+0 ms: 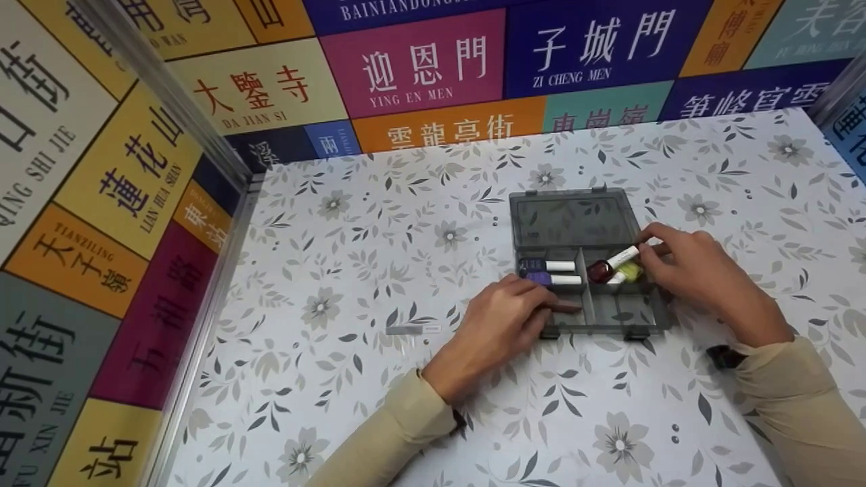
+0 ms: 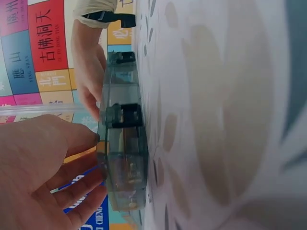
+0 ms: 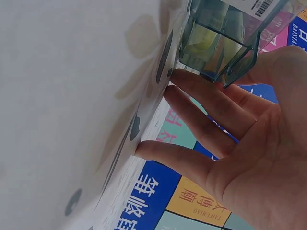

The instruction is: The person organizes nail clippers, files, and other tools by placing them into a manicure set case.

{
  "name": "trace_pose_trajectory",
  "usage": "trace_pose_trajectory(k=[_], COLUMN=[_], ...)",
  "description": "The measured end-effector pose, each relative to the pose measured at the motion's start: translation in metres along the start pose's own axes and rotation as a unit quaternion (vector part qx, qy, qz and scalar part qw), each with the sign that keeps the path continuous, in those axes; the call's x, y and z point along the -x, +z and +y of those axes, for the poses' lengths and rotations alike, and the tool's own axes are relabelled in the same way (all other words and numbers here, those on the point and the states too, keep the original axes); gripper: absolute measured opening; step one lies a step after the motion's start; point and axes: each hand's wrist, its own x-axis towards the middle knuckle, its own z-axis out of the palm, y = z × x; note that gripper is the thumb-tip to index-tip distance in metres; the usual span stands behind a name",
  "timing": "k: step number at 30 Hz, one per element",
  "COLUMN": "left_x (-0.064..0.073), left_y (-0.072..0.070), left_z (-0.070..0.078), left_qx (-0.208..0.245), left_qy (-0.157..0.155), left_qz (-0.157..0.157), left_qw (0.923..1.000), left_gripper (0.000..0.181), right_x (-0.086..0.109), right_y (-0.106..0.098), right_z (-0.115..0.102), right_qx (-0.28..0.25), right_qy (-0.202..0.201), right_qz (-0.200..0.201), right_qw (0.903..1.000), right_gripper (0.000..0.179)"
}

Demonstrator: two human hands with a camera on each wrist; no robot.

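A grey see-through compartment box point(image 1: 585, 331) lies on the table, its lid point(image 1: 572, 220) folded back. A dark blue nail polish bottle point(image 1: 558, 266) and a purple one point(image 1: 558, 279) lie in its upper left compartment. My left hand point(image 1: 504, 314) rests at the box's left edge, fingers loosely extended and close to the purple bottle. My right hand point(image 1: 707, 277) is at the right edge, thumb and forefinger pinching the white cap end of a tilted dark red bottle point(image 1: 602, 270). Under that is a yellow-green bottle point(image 1: 630, 272). Other right fingers point(image 3: 192, 112) spread near the tabletop.
A small clear strip point(image 1: 413, 330) lies on the flower-patterned table cover point(image 1: 325, 379) left of the box. Panels with large printed characters point(image 1: 419, 67) stand along the back and left side of the table. Two clasps point(image 2: 128, 115) project from the box's front.
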Motion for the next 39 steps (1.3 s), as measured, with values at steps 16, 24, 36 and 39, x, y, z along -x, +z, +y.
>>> trace_pose_trajectory(k=[16,24,36,39], left_x=[0.006,0.010,0.032,0.038], left_y=[-0.014,-0.019,-0.034,-0.036], left_z=[-0.007,-0.009,-0.021,-0.026], left_qx=[-0.011,-0.022,-0.025,-0.021], left_qy=[-0.007,-0.005,-0.019,-0.022], left_qz=[0.004,0.017,0.013,0.017], left_qw=[0.9999,0.9996,0.9994,0.9994], left_gripper=[0.012,0.010,0.015,0.016], right_x=[0.000,0.001,0.001,0.000], right_y=[0.001,-0.001,-0.001,-0.001], right_z=[-0.002,0.001,-0.001,-0.001], right_qx=[-0.007,-0.002,-0.004,-0.006], right_qy=[0.001,0.001,0.013,0.017], right_qz=[0.001,-0.004,-0.005,-0.008], right_qw=[1.0000,1.0000,0.9999,0.9998], right_gripper=[0.031,0.032,0.031,0.030])
